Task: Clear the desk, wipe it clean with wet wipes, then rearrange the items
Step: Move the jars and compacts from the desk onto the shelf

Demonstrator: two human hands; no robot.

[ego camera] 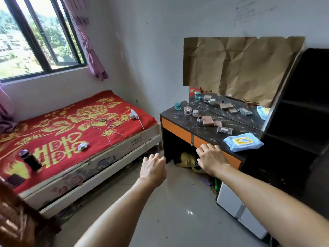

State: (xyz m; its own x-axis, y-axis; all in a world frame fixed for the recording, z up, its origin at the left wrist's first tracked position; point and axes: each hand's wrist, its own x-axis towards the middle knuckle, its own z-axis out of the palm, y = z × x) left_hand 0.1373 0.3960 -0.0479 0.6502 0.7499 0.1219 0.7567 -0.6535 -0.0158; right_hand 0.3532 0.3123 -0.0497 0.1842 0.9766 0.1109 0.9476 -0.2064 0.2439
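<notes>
- Step in hand, by judgement: clearing not yet begun; the desk (179, 115) carries all its items.
- Left hand (153, 167) and right hand (211, 158): both reach toward the desk front; fingers spread, holding nothing.
- Wet wipes pack (243, 141): flat on the desk's front right corner; flap closed; just beyond the right hand.
- Next move calls for lifting off the jars (188, 110) and small boxes (208, 120).
- Containers: jars lidded, contents unseen; the recess under the desk holds a yellow bag (187, 158).

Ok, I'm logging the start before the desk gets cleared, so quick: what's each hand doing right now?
Left hand: open, holding nothing, in the air.
Right hand: open, holding nothing, fingers spread by the front edge of the desk.
</notes>
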